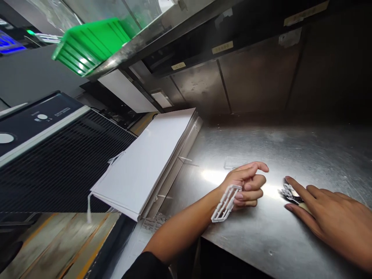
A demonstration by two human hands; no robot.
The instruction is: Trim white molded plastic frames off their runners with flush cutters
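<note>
I see the left hand [247, 186], at four o'clock, curled round a white plastic frame [226, 204], index likely left free; at its three o'clock, the right hand [328, 209] grips pliers [295, 199], white bits [287, 190] at their tips.

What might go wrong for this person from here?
The white frame juts past the left-hand grip toward the wrist, so it might slip or snag. Small white pieces bunch at the dark tool in the right-hand grip; they could drop onto the metal table. The right fingertips sit close to that tool's blurred end, so a pinch is possible.
</note>
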